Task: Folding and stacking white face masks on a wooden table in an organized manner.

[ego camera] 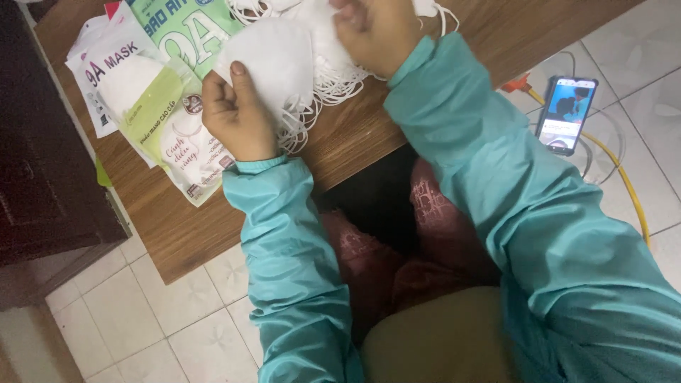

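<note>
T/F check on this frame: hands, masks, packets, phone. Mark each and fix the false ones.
1. The left hand grips a white mask. True.
2. The right hand rests on the phone. False: it is on the mask pile; the phone lies apart on the floor.
3. Mask packets lie on the table left of the hands. True.
4. The phone's screen is dark. False: it is lit.
5. Both sleeves are teal. True.
</note>
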